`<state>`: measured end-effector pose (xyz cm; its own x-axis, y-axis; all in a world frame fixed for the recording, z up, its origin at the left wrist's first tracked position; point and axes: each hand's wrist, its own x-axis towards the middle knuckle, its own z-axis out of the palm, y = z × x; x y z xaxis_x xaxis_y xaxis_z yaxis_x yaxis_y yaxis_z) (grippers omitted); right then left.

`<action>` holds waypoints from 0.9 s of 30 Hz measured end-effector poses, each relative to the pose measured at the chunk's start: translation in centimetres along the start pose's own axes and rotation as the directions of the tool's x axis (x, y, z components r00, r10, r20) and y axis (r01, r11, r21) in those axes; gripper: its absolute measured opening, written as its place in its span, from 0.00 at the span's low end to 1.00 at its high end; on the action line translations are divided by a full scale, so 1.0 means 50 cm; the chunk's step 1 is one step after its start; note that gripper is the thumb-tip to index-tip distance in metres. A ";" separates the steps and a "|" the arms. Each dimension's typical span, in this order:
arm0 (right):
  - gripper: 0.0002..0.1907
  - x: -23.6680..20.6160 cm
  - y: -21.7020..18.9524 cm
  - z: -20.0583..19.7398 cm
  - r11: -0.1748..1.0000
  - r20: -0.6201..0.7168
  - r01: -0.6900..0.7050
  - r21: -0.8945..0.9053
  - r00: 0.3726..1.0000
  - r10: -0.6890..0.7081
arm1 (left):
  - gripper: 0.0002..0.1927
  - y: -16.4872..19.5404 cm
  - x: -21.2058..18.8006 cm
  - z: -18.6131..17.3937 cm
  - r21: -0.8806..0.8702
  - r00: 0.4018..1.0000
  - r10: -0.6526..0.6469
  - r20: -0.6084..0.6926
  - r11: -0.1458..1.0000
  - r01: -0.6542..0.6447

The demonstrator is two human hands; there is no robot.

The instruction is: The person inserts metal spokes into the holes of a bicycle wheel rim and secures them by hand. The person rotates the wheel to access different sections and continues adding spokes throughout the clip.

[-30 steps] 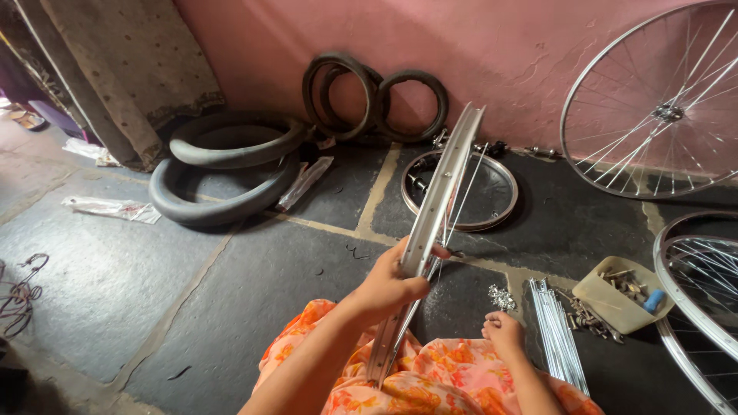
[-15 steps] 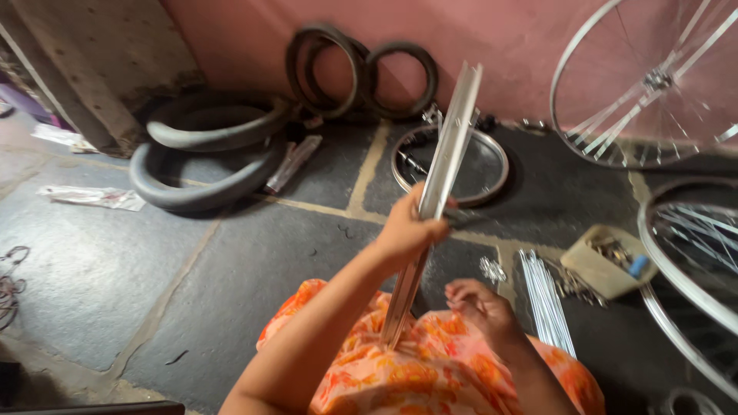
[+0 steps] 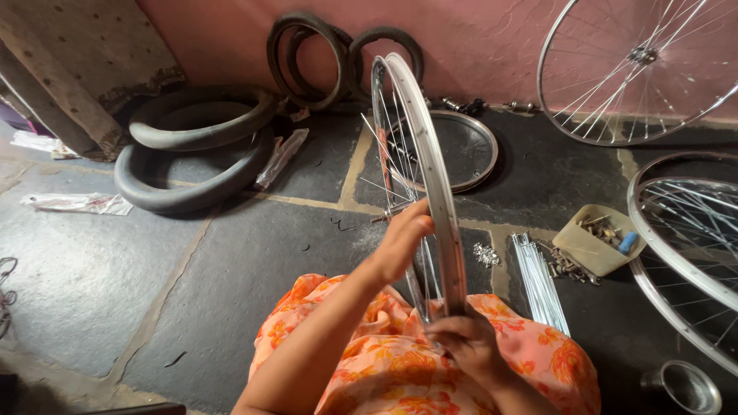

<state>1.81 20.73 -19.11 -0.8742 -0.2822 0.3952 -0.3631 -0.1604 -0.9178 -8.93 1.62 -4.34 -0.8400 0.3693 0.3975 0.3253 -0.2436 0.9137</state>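
Note:
I hold a shiny metal bicycle rim (image 3: 430, 165) upright and edge-on over my lap, which is covered in orange flowered cloth (image 3: 384, 361). Thin spokes (image 3: 392, 169) and a hub show inside the rim on its left side. My left hand (image 3: 403, 238) reaches in among the spokes by the hub, fingers curled against the rim. My right hand (image 3: 461, 342) grips the rim's lower edge near my lap.
Black tyres (image 3: 192, 154) lie at the left, and more lean on the pink wall (image 3: 338, 54). A bare rim (image 3: 480, 150) lies flat behind. Spoked wheels (image 3: 638, 69) stand at the right. Loose spokes (image 3: 538, 280), a tray of small parts (image 3: 596, 238) and a steel cup (image 3: 688, 388) sit nearby.
My right hand has moved from the floor by the loose spokes onto the rim's lower edge. The rim has swung more upright, showing its spokes. My view has shifted slightly.

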 end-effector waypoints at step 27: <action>0.09 -0.085 -0.106 -0.046 0.982 0.117 0.148 -0.121 0.984 -0.134 | 0.10 -0.060 -0.015 0.100 -0.453 0.987 -0.096 0.129 0.880 0.145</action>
<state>6.71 24.98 -16.01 -0.7740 -0.3665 0.5164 -0.5247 -0.0853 -0.8470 -7.10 6.56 -6.96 -0.8043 0.5035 0.3157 -0.0321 -0.5673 0.8229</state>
